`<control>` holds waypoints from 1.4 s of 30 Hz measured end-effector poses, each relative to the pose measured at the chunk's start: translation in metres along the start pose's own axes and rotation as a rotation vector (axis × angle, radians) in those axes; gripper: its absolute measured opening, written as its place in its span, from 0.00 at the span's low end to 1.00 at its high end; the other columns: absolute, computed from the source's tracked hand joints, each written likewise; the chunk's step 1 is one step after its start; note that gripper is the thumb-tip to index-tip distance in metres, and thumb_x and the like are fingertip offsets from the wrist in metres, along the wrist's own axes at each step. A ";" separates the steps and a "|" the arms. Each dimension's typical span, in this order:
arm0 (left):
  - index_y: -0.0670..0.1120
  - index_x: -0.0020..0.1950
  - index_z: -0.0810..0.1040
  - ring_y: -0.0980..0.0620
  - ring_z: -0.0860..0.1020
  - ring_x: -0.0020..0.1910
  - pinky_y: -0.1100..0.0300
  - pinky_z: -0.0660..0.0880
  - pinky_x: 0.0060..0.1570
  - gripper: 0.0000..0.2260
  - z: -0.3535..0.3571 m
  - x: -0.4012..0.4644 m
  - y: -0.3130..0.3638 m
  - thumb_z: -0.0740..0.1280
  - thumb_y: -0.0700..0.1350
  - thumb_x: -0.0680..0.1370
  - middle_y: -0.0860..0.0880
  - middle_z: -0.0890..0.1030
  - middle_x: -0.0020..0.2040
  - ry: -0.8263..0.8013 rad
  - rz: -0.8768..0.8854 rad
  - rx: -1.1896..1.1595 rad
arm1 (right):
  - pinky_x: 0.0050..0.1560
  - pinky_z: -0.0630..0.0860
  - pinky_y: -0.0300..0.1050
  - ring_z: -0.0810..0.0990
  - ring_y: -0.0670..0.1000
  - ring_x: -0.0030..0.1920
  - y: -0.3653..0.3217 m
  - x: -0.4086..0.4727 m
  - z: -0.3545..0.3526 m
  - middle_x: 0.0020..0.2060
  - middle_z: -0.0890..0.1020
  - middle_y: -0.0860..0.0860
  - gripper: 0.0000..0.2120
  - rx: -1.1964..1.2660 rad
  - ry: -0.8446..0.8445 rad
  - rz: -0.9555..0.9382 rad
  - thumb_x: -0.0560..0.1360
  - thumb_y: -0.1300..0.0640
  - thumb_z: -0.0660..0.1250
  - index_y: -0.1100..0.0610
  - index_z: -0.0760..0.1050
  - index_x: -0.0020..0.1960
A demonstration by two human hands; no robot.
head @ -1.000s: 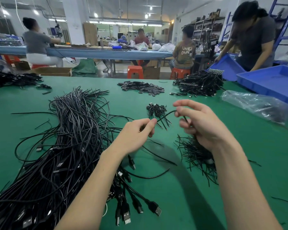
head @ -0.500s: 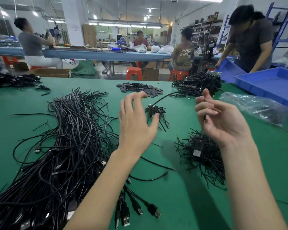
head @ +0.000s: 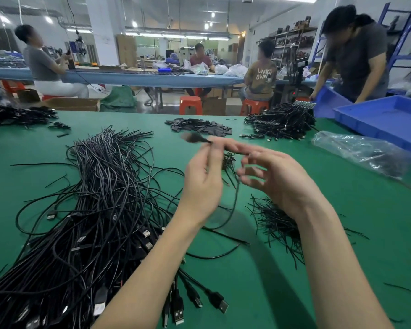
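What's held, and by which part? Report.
Black cable: left hand pinches it just behind its plug; right hand: hold too blurred to tell.

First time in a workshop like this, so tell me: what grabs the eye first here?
The huge heap of black cables sprawled over the green table's left side. At centre, the left hand pinches one cable in its fingers, the blurred right hand close beside it. A blue tray sits far right.
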State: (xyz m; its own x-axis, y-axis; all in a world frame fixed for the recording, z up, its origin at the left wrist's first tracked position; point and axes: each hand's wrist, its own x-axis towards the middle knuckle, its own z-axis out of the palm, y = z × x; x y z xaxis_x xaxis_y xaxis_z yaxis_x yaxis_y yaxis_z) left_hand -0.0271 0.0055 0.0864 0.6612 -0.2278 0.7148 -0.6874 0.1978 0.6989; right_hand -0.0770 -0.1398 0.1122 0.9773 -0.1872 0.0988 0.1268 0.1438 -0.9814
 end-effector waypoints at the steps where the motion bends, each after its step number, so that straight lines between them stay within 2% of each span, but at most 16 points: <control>1: 0.47 0.48 0.78 0.52 0.82 0.53 0.55 0.76 0.58 0.16 0.000 0.003 0.004 0.53 0.48 0.86 0.50 0.84 0.47 0.054 -0.131 -0.161 | 0.41 0.80 0.40 0.81 0.49 0.39 0.003 -0.001 -0.003 0.41 0.85 0.50 0.12 -0.239 -0.022 -0.014 0.82 0.61 0.64 0.54 0.86 0.51; 3: 0.45 0.45 0.74 0.50 0.81 0.41 0.54 0.79 0.53 0.16 -0.004 0.010 0.006 0.52 0.47 0.86 0.51 0.80 0.36 0.106 -0.375 -0.461 | 0.45 0.79 0.43 0.78 0.46 0.39 0.005 -0.002 -0.008 0.45 0.87 0.48 0.06 -0.603 -0.109 -0.009 0.78 0.52 0.71 0.48 0.87 0.48; 5: 0.44 0.44 0.72 0.52 0.77 0.35 0.56 0.79 0.46 0.16 -0.009 0.012 0.005 0.52 0.47 0.87 0.51 0.75 0.33 0.114 -0.550 -0.704 | 0.52 0.76 0.43 0.79 0.43 0.44 0.009 -0.003 -0.010 0.45 0.87 0.46 0.06 -0.790 -0.244 0.010 0.76 0.44 0.72 0.43 0.86 0.48; 7: 0.44 0.45 0.72 0.53 0.75 0.32 0.58 0.79 0.41 0.15 -0.013 0.012 0.005 0.53 0.47 0.87 0.50 0.75 0.34 0.113 -0.656 -0.824 | 0.53 0.71 0.43 0.79 0.42 0.46 0.012 -0.005 -0.008 0.44 0.86 0.47 0.08 -0.824 -0.324 0.036 0.77 0.42 0.69 0.42 0.85 0.47; 11: 0.44 0.46 0.74 0.53 0.77 0.32 0.59 0.79 0.39 0.14 -0.024 0.016 0.004 0.55 0.47 0.86 0.49 0.77 0.35 0.135 -0.722 -0.991 | 0.47 0.69 0.39 0.77 0.38 0.38 0.007 -0.006 -0.015 0.39 0.84 0.39 0.18 -0.899 -0.383 0.061 0.75 0.34 0.67 0.46 0.85 0.45; 14: 0.43 0.44 0.76 0.53 0.78 0.33 0.58 0.79 0.40 0.15 -0.041 0.022 0.002 0.55 0.45 0.86 0.49 0.78 0.37 0.174 -0.679 -1.166 | 0.54 0.73 0.44 0.81 0.42 0.40 0.005 -0.011 -0.025 0.38 0.86 0.48 0.21 -0.792 -0.466 0.070 0.73 0.33 0.66 0.49 0.84 0.43; 16: 0.42 0.44 0.77 0.52 0.79 0.34 0.58 0.80 0.42 0.16 -0.049 0.023 0.003 0.55 0.44 0.86 0.49 0.79 0.38 0.182 -0.667 -1.238 | 0.55 0.79 0.55 0.80 0.49 0.35 0.009 -0.015 -0.033 0.31 0.79 0.56 0.16 -0.463 -0.517 0.097 0.76 0.41 0.68 0.54 0.83 0.44; 18: 0.41 0.42 0.79 0.52 0.80 0.35 0.57 0.80 0.43 0.18 -0.050 0.024 0.003 0.54 0.44 0.86 0.48 0.80 0.39 0.165 -0.667 -1.293 | 0.37 0.82 0.48 0.75 0.50 0.27 0.013 -0.018 -0.037 0.25 0.71 0.52 0.14 -0.231 -0.555 0.239 0.78 0.45 0.69 0.56 0.83 0.47; 19: 0.40 0.42 0.80 0.51 0.81 0.36 0.56 0.81 0.43 0.19 -0.049 0.024 0.003 0.54 0.43 0.86 0.48 0.80 0.39 0.151 -0.662 -1.313 | 0.28 0.78 0.41 0.74 0.49 0.25 0.014 -0.019 -0.038 0.25 0.70 0.50 0.15 -0.266 -0.573 0.318 0.77 0.44 0.68 0.55 0.83 0.49; 21: 0.40 0.42 0.81 0.51 0.82 0.37 0.56 0.81 0.44 0.20 -0.049 0.024 0.003 0.53 0.43 0.86 0.47 0.81 0.40 0.146 -0.647 -1.330 | 0.20 0.68 0.35 0.73 0.48 0.22 0.018 -0.022 -0.042 0.24 0.70 0.50 0.17 -0.385 -0.613 0.417 0.77 0.41 0.64 0.52 0.82 0.50; 23: 0.41 0.43 0.80 0.51 0.82 0.37 0.56 0.82 0.44 0.19 -0.051 0.024 0.003 0.53 0.44 0.86 0.48 0.81 0.41 0.162 -0.648 -1.334 | 0.18 0.61 0.33 0.69 0.46 0.19 0.023 -0.023 -0.050 0.23 0.68 0.49 0.15 -0.317 -0.608 0.414 0.78 0.43 0.63 0.53 0.81 0.51; 27: 0.41 0.45 0.81 0.52 0.83 0.38 0.57 0.82 0.43 0.19 -0.048 0.022 0.006 0.54 0.45 0.86 0.49 0.83 0.42 0.093 -0.691 -1.317 | 0.16 0.56 0.31 0.63 0.43 0.20 0.035 -0.015 -0.054 0.26 0.65 0.48 0.10 -0.216 -0.494 0.467 0.81 0.50 0.67 0.57 0.77 0.53; 31: 0.41 0.48 0.85 0.50 0.86 0.45 0.57 0.82 0.45 0.22 -0.038 0.013 0.008 0.53 0.47 0.86 0.45 0.86 0.47 -0.260 -0.824 -1.126 | 0.17 0.57 0.31 0.66 0.42 0.22 0.043 0.001 -0.034 0.33 0.73 0.51 0.03 -0.308 -0.203 0.412 0.81 0.61 0.65 0.60 0.72 0.51; 35: 0.37 0.58 0.82 0.42 0.83 0.57 0.54 0.82 0.52 0.22 -0.027 0.003 0.004 0.52 0.49 0.86 0.37 0.83 0.57 -0.577 -0.920 -0.663 | 0.15 0.59 0.30 0.67 0.41 0.22 0.012 0.008 -0.023 0.40 0.80 0.54 0.04 0.221 0.016 0.190 0.82 0.65 0.60 0.58 0.68 0.50; 38: 0.35 0.63 0.78 0.42 0.82 0.58 0.50 0.80 0.58 0.22 -0.015 0.002 -0.002 0.51 0.48 0.86 0.37 0.83 0.57 -0.486 -0.920 -0.414 | 0.16 0.60 0.30 0.70 0.42 0.24 -0.006 0.000 -0.009 0.48 0.86 0.55 0.02 0.147 -0.067 0.049 0.83 0.62 0.60 0.58 0.71 0.54; 42: 0.37 0.67 0.76 0.46 0.83 0.54 0.52 0.80 0.55 0.21 -0.022 0.008 -0.006 0.51 0.48 0.86 0.43 0.85 0.52 -0.259 -0.806 -0.658 | 0.23 0.70 0.34 0.75 0.47 0.28 -0.004 -0.009 0.005 0.52 0.80 0.59 0.05 0.017 -0.445 -0.060 0.81 0.63 0.62 0.57 0.76 0.52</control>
State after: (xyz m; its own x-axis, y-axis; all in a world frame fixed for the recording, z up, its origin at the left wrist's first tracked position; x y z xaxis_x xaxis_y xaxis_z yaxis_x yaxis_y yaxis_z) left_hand -0.0115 0.0234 0.0884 0.7106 -0.7007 0.0638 0.2715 0.3567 0.8939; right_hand -0.0855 -0.1343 0.1161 0.9455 0.2395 0.2204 0.1850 0.1618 -0.9693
